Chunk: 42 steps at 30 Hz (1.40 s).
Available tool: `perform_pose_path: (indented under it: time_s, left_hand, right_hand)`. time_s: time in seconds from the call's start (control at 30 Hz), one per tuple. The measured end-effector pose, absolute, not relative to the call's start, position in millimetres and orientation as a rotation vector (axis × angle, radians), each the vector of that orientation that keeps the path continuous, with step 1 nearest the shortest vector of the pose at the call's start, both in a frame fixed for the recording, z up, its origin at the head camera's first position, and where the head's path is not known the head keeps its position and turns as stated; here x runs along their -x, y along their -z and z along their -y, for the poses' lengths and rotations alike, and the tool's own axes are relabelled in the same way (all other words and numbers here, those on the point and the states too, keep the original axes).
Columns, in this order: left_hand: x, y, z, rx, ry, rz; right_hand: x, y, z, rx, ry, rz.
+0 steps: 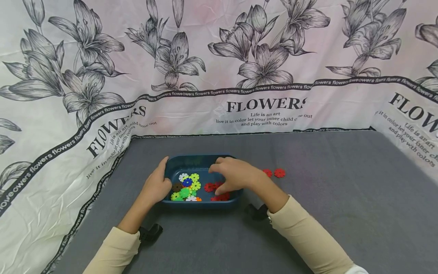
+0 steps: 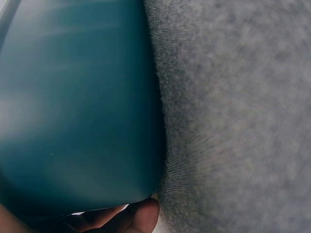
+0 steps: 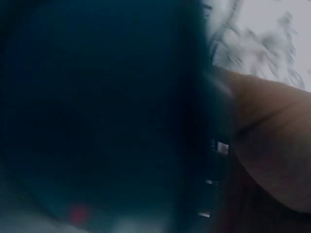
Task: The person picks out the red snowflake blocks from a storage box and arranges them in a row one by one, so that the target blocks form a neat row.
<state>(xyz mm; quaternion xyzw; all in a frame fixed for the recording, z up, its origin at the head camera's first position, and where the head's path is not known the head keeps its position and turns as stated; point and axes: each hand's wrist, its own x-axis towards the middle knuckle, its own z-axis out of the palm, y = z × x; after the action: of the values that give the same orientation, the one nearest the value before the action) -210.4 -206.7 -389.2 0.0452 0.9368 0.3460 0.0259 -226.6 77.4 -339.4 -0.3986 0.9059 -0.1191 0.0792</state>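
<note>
Red notched discs [image 1: 208, 187] at right in a blue bin [image 1: 202, 204]; yellow, green, white, blue, brown and orange ones [image 1: 195, 185] at left. Right hand [image 1: 236, 175] over the red, thumb and fingers apart; right wrist view too blurred to add more. Left hand [image 1: 155, 187] clamped on bin's left end. Two loose red discs [image 1: 279, 173] on grey table [image 1: 325, 213], right of bin. Floral cloth [image 1: 265, 64] on far side.

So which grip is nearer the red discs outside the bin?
Right. Right grip: over the bin, left of those red discs. Left grip: holding the bin's left end.
</note>
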Motion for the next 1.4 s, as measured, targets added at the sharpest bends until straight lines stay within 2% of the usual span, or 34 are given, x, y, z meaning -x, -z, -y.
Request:
perform_pose_path:
  time_s: [0.23, 0.53, 0.73, 0.97, 1.4]
  left_hand:
    - [210.4, 389.6, 206.7, -0.145, -1.058, -2.904]
    - [210.4, 389.9, 208.1, -0.129, -1.088, -2.884]
    - [211.0, 391.3, 208.5, -0.137, -1.075, -2.901]
    - [210.8, 391.6, 207.0, -0.139, -1.086, -2.901]
    - [210.4, 391.7, 205.6, -0.129, -1.072, -2.918]
  right_hand:
    - [222.2, 365.8, -58.0, 1.32, 0.184, -2.6]
    - [222.9, 368.0, -55.3, 1.476, 0.282, -2.523]
    - [221.7, 364.9, -57.7, 1.315, 0.252, -2.538]
    - [216.9, 357.7, -55.0, 1.06, -0.032, -2.617]
    - [217.1, 356.6, -52.3, 0.986, -0.024, -2.526]
